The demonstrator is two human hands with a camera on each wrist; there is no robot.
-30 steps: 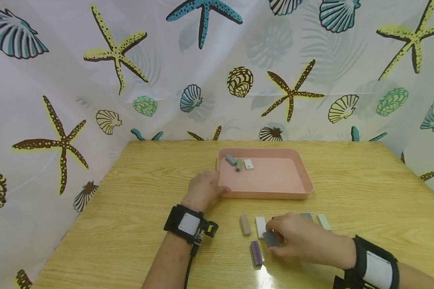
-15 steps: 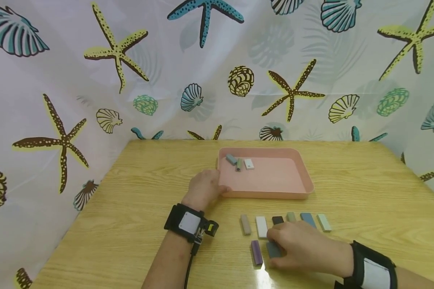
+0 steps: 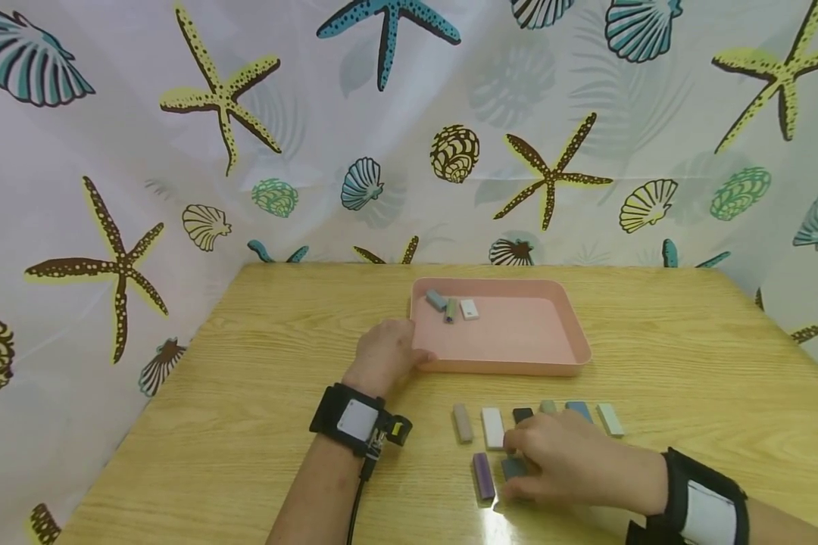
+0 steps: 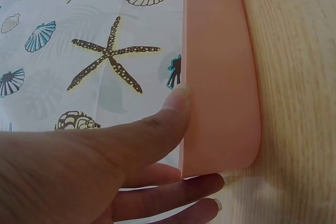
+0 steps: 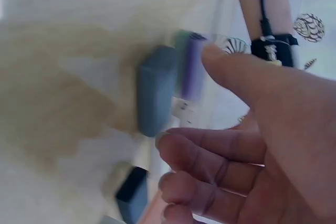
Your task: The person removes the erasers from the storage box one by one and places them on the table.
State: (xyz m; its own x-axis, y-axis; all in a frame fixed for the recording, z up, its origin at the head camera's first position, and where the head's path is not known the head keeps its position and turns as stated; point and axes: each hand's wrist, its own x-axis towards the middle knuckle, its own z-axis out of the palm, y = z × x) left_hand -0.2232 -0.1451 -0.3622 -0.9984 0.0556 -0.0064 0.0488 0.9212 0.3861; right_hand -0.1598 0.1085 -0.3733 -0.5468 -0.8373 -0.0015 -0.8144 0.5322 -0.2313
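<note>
In the head view my left hand (image 3: 385, 356) holds the front left corner of a shallow pink tray (image 3: 497, 369). Its thumb lies against the tray wall (image 4: 220, 77) in the left wrist view, with the fingers curled by the corner. My right hand (image 3: 572, 465) is over the near part of the table, beside a grey-blue block (image 3: 513, 468). Seen from the right wrist, that block (image 5: 157, 90) rests on the table, and thumb and fingertips stand apart from each other around it. A purple block (image 3: 482, 477) lies just left of it.
Beyond the right hand runs a row of small blocks: beige (image 3: 462, 424), white (image 3: 493, 428), black (image 3: 522, 415), pale green (image 3: 548, 406), blue (image 3: 578, 409) and light green (image 3: 610, 420). Inside the tray lie a grey-blue block (image 3: 436, 300), a green one (image 3: 450, 311) and a white one (image 3: 469, 309).
The right hand has brought the grey-blue block down beside the purple one, and its grip has loosened from it. The left hand keeps its place at the tray.
</note>
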